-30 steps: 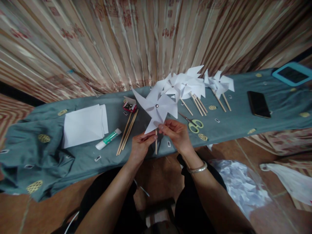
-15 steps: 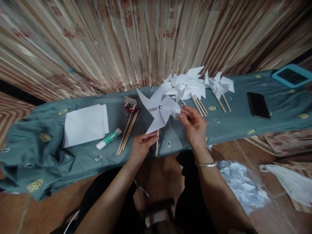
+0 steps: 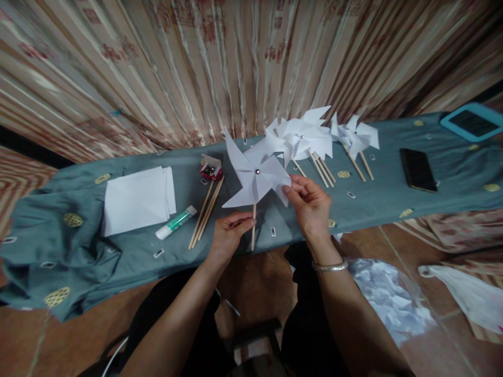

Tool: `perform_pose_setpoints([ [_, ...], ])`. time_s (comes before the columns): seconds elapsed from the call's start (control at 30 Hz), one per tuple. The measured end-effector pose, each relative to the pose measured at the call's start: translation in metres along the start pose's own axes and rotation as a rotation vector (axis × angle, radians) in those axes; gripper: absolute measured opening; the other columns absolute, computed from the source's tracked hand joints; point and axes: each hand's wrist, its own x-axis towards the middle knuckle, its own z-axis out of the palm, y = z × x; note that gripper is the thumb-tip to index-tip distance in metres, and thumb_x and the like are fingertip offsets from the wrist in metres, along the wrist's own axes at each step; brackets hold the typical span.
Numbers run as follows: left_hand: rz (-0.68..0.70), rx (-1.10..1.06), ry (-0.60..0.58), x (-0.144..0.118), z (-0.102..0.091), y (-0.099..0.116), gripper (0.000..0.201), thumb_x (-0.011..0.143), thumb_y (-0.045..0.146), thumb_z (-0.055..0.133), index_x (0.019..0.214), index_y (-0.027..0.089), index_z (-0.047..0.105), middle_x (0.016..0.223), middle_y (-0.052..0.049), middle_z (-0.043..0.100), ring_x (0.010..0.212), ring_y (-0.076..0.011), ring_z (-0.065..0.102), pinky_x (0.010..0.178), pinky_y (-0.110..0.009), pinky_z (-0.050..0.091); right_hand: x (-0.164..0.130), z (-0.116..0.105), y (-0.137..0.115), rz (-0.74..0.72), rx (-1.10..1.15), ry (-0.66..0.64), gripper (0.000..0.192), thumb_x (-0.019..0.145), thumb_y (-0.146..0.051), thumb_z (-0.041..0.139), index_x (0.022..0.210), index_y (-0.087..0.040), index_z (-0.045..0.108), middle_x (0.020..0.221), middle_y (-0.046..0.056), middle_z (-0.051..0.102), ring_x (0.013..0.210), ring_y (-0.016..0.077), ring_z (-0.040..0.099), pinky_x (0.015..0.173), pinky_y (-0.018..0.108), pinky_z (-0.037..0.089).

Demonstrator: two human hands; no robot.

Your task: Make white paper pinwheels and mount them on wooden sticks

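Holding pinwheel (image 3: 256,177); small box (image 3: 209,168) holds pins.

Wearer's body, head view: two bare forearms, dark clothing below.

I note no sleeves reaching the forearms on either side. Left hand (image 3: 228,235) carries no ring or band that I can see. Right hand (image 3: 310,207) has a thin silver-coloured bangle (image 3: 329,266) at the wrist, smooth and slightly glossy. Lap and legs are covered in black fabric, details too dark to resolve.
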Motion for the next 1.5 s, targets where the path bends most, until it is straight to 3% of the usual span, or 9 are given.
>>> perform_pose_setpoints([
  [0.8,0.035,-0.004,-0.009,0.001,0.001,-0.001,0.024,0.053,0.032,0.086,0.073,0.021,0.079,0.076,-0.003,0.075,0.074,-0.0168,0.066,0.08,-0.031,0.052,-0.011,0.008,-0.002,0.04,0.028,-0.067,0.021,0.071,-0.036,0.077,0.088,-0.026,0.07,0.06,-0.007,0.059,0.057,0.0116,0.051,0.058,0.027,0.04],
  [1.5,0.057,-0.001,-0.019,0.002,0.002,-0.004,0.023,0.054,0.032,0.086,0.073,0.022,0.079,0.078,-0.003,0.077,0.075,-0.0172,0.067,0.081,-0.031,0.053,-0.019,0.016,-0.004,0.079,0.088,-0.112,0.028,0.068,-0.035,0.079,0.09,-0.022,0.069,0.06,-0.006,0.064,0.053,0.0093,0.053,0.053,0.024,0.041],
])
